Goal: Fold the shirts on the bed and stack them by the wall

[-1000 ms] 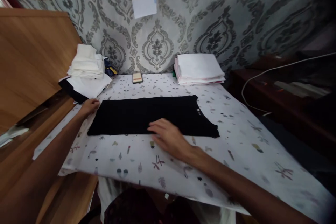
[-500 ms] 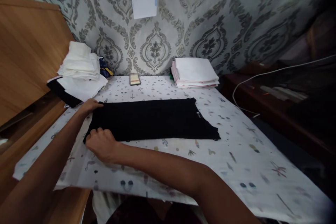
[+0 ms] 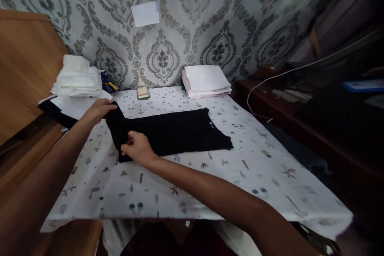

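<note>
A black garment [image 3: 177, 132] lies folded lengthwise on a white patterned cloth [image 3: 210, 196]. Its left end is raised and bends over. The far corner of that end is pinched by my left hand [image 3: 100, 111]. Over the near part of the same end is my right hand [image 3: 138, 147], its thumb and index finger closed on the black fabric. A small light label shows near the garment's right end, which lies flat.
Folded white cloths [image 3: 75, 78] are stacked at the back left beside a wooden panel [image 3: 27, 64]. Another white stack [image 3: 207, 80] and a small framed card [image 3: 143, 92] stand near the wall. A white cable [image 3: 249, 96] hangs at the right.
The garment's left end has been lifted off the cloth and bent rightward. My right hand has moved right with it, and my left hand has risen slightly. The whole view has shifted.
</note>
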Available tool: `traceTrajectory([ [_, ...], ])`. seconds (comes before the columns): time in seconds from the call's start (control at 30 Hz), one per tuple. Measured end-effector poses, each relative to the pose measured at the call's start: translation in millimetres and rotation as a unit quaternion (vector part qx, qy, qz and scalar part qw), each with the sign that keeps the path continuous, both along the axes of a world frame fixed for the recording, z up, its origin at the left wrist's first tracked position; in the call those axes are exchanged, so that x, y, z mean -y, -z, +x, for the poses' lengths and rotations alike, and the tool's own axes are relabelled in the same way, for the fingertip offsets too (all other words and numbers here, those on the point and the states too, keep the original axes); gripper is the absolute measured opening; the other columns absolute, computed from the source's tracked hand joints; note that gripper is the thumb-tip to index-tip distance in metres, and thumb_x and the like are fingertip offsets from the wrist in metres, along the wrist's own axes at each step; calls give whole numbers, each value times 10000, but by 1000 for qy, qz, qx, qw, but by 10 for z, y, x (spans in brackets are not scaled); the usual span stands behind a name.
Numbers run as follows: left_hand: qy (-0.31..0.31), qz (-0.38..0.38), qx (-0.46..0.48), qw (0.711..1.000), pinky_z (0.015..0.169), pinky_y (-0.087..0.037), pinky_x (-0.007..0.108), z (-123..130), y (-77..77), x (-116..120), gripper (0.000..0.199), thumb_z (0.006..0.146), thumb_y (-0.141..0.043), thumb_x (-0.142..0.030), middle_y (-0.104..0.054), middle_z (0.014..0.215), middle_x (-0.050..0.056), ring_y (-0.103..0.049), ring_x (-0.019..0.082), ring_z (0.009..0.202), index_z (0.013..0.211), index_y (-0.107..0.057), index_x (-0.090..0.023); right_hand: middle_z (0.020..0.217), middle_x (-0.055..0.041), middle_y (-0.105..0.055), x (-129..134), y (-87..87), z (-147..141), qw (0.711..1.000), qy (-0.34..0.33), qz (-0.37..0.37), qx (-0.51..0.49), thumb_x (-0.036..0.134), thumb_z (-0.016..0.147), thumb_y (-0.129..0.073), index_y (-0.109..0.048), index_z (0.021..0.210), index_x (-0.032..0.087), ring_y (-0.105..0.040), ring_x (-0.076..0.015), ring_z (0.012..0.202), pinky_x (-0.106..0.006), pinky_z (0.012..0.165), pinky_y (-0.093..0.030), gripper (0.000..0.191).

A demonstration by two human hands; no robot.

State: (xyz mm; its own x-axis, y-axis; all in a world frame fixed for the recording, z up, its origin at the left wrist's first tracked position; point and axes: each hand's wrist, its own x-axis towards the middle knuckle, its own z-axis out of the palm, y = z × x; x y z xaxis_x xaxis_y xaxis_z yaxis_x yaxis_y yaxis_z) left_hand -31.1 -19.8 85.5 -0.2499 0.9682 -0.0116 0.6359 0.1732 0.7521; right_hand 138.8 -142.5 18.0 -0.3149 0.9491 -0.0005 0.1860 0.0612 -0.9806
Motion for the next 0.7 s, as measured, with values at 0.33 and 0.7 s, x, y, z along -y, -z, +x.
traceTrajectory([
  [0.33, 71, -75, 37, 994, 453, -450, 217, 1447, 301, -232, 168, 760, -697, -171, -525, 533, -47, -544, 110, 424, 871, -574, -147, 648, 28, -621, 242, 70, 1055, 943, 95, -236, -214, -12, 848, -486, -529, 1011, 142, -642, -99, 445, -135, 348, -406, 228],
  [0.7, 95, -121, 51, 987, 579, -552, 282, 1687, 708, -263, 234, 928, -613, -331, -650, 754, 47, -661, 155, 627, 994, -613, -106, 743, -42, -687, 209, 114, 1203, 919, 89, -315, -219, -40, 887, -387, -113, 1565, 76, -665, -110, 463, -166, 459, -542, 741],
])
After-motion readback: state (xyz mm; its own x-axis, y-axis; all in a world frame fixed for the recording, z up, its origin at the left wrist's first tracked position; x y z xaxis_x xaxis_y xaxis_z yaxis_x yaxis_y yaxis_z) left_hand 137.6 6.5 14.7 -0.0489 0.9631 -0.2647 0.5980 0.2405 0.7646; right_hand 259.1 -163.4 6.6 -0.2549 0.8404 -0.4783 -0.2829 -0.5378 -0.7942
